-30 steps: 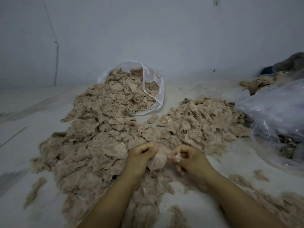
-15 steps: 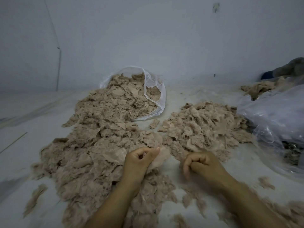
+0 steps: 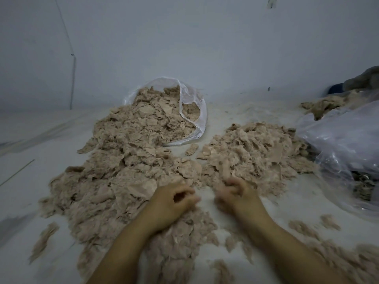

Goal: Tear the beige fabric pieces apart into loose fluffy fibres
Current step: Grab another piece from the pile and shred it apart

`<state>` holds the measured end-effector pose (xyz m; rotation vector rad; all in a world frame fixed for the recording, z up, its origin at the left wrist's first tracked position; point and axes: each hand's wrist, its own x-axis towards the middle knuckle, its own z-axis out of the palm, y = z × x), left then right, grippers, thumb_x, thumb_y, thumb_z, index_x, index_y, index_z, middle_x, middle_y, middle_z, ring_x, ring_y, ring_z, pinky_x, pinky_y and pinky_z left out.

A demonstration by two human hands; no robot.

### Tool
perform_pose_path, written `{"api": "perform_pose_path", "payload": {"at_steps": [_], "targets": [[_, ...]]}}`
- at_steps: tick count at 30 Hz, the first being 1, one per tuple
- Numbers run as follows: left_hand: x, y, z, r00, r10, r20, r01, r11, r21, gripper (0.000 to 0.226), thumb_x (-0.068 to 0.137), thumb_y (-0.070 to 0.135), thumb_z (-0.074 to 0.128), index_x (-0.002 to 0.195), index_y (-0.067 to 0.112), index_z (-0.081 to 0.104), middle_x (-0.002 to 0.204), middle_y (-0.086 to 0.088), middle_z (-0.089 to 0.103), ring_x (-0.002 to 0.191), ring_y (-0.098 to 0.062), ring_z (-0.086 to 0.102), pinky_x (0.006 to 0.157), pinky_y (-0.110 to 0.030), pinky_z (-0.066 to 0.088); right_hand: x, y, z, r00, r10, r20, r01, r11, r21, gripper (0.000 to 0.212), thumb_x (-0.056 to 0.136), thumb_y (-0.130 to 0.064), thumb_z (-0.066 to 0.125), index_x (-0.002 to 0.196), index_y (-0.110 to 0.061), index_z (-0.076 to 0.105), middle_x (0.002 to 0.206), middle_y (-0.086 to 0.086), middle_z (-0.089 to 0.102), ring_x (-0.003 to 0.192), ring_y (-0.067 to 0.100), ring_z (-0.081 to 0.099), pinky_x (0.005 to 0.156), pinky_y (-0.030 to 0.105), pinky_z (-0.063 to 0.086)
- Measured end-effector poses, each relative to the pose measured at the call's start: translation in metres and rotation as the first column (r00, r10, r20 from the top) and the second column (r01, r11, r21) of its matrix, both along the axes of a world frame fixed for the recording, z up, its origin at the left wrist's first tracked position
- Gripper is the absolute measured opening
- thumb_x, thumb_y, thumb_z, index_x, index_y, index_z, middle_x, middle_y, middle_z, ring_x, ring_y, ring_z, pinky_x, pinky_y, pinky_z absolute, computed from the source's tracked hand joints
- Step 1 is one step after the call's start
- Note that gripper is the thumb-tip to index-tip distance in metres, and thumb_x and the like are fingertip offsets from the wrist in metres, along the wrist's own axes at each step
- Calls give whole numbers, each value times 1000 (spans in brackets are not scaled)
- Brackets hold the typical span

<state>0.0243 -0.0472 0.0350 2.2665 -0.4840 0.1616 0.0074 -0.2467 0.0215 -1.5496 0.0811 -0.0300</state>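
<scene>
Since the earlier frame, your right hand (image 3: 232,194) has moved up to the torn heap (image 3: 256,152); left hand (image 3: 174,199) stays by the untorn pile (image 3: 127,160). Both fingers curl, blurred; contents cannot be told. Between pieces, likely: next, pinch a fresh scrap and pull apart.

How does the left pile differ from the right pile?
The left pile is larger, spilling out of an open clear bag and running down past the left hand; the right pile is smaller and lies free on the floor. The left one shows more flat, sheet-like pieces; the right one looks more shredded. Both are beige fabric.
</scene>
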Motion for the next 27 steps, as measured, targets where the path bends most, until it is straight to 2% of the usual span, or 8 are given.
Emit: {"api": "perform_pose_path", "payload": {"at_steps": [3, 7, 11, 14, 17, 20, 23, 27], "targets": [[3, -2, -11, 991, -108, 80, 72, 930, 361, 24, 88, 38, 59, 109, 28, 67, 91, 17, 56, 84, 2, 51, 76, -14, 40, -12, 10, -4, 953, 287, 97, -206, 848, -488, 29, 76, -49, 72, 98, -37, 59, 90, -11, 59, 70, -6, 56, 65, 12, 48], [6, -5, -15, 992, -46, 120, 9, 955, 298, 17, 93, 19, 54, 99, 16, 69, 95, 1, 62, 88, -14, 55, 79, -30, 43, -11, 17, -4, 826, 542, 153, -228, 571, -788, 9, 82, -35, 68, 85, -29, 62, 82, -15, 54, 74, -3, 50, 70, 19, 41], [13, 2, -15, 956, 207, 209, -240, 960, 144, 18, 95, 12, 51, 99, 9, 68, 98, -5, 63, 89, -17, 55, 72, -22, 36, -6, -1, -2, 942, 226, 248, -51, 827, -560, 12, 86, -19, 68, 75, -21, 62, 71, -12, 58, 63, -6, 50, 62, 8, 39], [5, 1, -5, 981, 118, 152, -101, 988, -119, 24, 90, 33, 60, 109, 21, 67, 102, 13, 62, 92, 5, 56, 75, -2, 35, -6, -8, -3, 961, 196, 193, -67, 847, -528, 12, 88, -20, 65, 77, -22, 62, 69, -9, 57, 58, -5, 47, 56, 7, 39], [-7, -10, -8, 990, -141, -9, 141, 989, 40, 45, 76, 50, 71, 118, 36, 60, 102, 27, 60, 98, 15, 53, 82, 0, 37, -4, -3, -3, 968, 130, 214, -37, 919, -392, 14, 90, -18, 63, 77, -22, 60, 63, -9, 55, 53, -3, 46, 51, 9, 37], [-5, -13, -10, 983, -183, -30, 184, 981, 54, 9, 85, 24, 67, 92, 29, 70, 86, 22, 66, 82, 8, 59, 78, -12, 45, -2, -3, -2, 973, 75, 219, -22, 972, -233, 10, 88, -11, 65, 79, -16, 61, 61, -4, 57, 53, 4, 51, 52, 16, 42], [0, -5, -7, 983, -106, -148, 92, 991, -101, 28, 90, 7, 55, 77, 29, 66, 56, 16, 55, 47, -1, 44, 50, -14, 35, -2, -10, -1, 981, 60, 184, -29, 986, -165, 7, 86, -8, 67, 82, -11, 61, 59, 0, 56, 50, 8, 51, 49, 18, 43], [0, -2, -5, 989, -75, -125, 57, 988, -140, 25, 90, 12, 55, 79, 33, 64, 67, 12, 57, 51, -2, 47, 52, -13, 37, -2, -18, 3, 969, 223, 104, -188, 943, -274, 11, 85, -15, 69, 76, -10, 64, 57, 6, 53, 51, 15, 45, 50, 21, 40]]}}
